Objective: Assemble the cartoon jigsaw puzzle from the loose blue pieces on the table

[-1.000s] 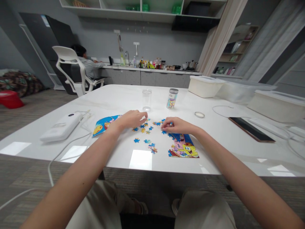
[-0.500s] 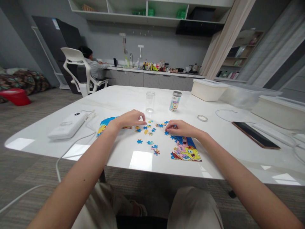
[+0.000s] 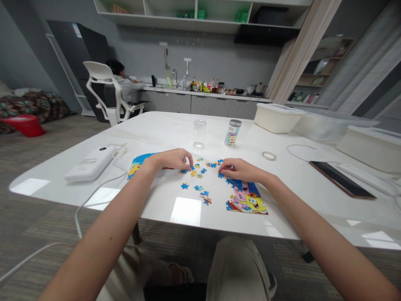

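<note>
My left hand [image 3: 177, 159] is pinched, thumb and forefinger closed on a small blue jigsaw puzzle piece [image 3: 192, 168] at the tabletop. Under and behind that wrist lies a joined puzzle section [image 3: 134, 165], blue and yellow, partly hidden by my arm. To the right, my right hand [image 3: 234, 169] has its fingers curled together over a blue puzzle piece [image 3: 221, 175]. That piece sits by the upper left edge of another joined section [image 3: 247, 200] with pink and yellow cartoon figures. Several loose puzzle pieces [image 3: 199, 188] are scattered between my hands.
Beyond my hands stand a clear jar [image 3: 199, 133] and a lidded printed canister [image 3: 232, 133]. A tape ring [image 3: 269, 156], a dark tablet-like slab [image 3: 340, 179] and lidded bins [image 3: 278, 119] are on the right. At left lies a white power unit [image 3: 90, 164] with cables. A person [image 3: 127, 88] sits far back.
My left thumb and forefinger have dropped and closed on a blue piece among the loose ones. My right hand stays at nearly the same spot. The whole view has shifted slightly.
</note>
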Motion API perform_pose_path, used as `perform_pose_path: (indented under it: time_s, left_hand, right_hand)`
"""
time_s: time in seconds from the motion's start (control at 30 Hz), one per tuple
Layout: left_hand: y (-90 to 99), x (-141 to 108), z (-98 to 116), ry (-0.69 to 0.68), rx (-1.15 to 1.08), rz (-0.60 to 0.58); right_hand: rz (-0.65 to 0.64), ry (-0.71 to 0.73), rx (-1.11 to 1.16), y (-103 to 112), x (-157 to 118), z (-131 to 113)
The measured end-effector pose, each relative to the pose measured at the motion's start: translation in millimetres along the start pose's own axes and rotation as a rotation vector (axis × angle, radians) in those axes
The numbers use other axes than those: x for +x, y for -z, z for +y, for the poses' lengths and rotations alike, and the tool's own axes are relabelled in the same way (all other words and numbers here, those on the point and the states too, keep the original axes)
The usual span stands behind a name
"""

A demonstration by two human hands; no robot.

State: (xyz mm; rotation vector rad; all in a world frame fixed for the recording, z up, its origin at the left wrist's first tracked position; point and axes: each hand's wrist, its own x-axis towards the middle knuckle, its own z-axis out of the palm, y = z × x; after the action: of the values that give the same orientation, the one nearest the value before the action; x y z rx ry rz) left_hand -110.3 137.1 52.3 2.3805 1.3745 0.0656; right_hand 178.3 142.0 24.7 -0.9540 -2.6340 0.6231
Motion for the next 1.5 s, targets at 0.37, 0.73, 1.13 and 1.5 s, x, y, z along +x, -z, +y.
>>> perform_pose_path:
  time_s: [0.37, 0.73, 1.13, 1.5]
  left_hand:
    - [0.3, -6, 12, 0.021, -0.016, -0.001]
    - [-4.0, 1, -3, -0.012, -0.109, 0.031]
    - [-14.5, 11, 19, -0.222, -0.439, 0.023]
    - [-11.8, 11, 17, -0.148, -0.189, 0.281]
  right_hand:
    - [-0.005, -0.018, -0.009, 0, 0, 2]
    - [-0.019, -0.031, -0.010, 1, 0, 0]
    - [-0.026, -0.056, 0.027, 0, 0, 1]
    - [-0.026, -0.075, 0.041, 0, -1, 2]
